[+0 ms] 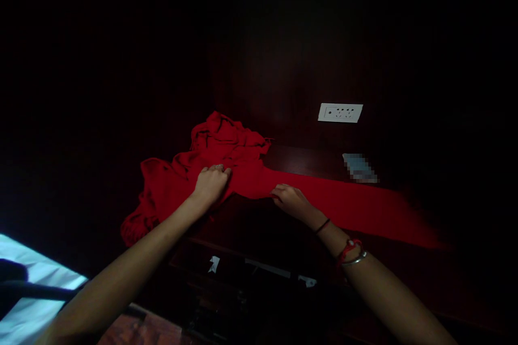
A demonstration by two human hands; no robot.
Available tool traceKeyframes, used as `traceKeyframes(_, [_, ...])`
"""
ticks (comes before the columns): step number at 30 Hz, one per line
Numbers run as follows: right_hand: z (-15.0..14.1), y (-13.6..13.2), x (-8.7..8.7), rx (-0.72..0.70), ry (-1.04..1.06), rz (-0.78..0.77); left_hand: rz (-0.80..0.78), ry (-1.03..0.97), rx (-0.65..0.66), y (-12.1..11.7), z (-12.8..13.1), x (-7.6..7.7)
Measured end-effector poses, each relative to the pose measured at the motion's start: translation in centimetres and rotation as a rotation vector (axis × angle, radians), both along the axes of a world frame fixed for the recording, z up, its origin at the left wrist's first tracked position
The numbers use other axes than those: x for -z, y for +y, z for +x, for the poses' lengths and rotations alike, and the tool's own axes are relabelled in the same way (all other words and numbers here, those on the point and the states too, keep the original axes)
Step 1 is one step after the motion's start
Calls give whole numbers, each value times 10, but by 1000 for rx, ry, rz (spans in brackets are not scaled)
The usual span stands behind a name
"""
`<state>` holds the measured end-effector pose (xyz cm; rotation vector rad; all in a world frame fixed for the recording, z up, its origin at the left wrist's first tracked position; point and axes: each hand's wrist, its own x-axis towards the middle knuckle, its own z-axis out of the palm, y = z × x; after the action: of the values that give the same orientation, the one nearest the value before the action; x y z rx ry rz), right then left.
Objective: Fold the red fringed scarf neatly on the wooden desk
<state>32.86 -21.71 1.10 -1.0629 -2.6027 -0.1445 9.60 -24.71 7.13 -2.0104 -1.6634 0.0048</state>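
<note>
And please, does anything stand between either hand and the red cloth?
Nothing visible does: the left hand is on the red cloth, and the right hand is at its near edge. The blurred item lies by the far edge, not between the cloth and either hand.

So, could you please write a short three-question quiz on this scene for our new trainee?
1. Multiple choice: where is the red bracelet worn? A: left arm; B: right arm; C: neither arm.
2. True or false: the red cloth lies flat and smooth from end to end.
3. Fill in the blank: the white plate beyond the cloth is a power ____.

Key: 1. B. 2. False; it is bunched and wrinkled around the left hand and beyond it. 3. Socket.
</note>
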Motion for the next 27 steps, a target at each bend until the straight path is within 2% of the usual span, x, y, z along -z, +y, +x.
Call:
traceKeyframes(4, [-2,-4,-4,94,-100,32,-77,-4,78,-10,21,21])
traceKeyframes(6, [1,-8,-4,133,-127,9,-78,-16,103,-13,32,24])
traceKeyframes(9, [10,-19,-2,133,-109,-77,-82,-23,86,-13,38,14])
traceKeyframes(13, [38,-40,3,118,-108,-305,-171,1,-16,-11,33,1])
traceKeyframes(15, [58,-50,5,164,-126,-393,-247,20,-59,-14,32,1])
traceKeyframes(18, [84,-60,4,232,-122,-440,-357,39,-71,-22,42,4])
traceKeyframes(21, [103,-62,-3,268,-77,-448,-392,2,52,-26,62,0])
traceKeyframes(24, [117,-60,-6,408,-8,-393,-509,-73,254,-15,89,-3])
traceKeyframes(27, [128,-57,0,596,-51,-390,-650,-172,433,5,116,15])
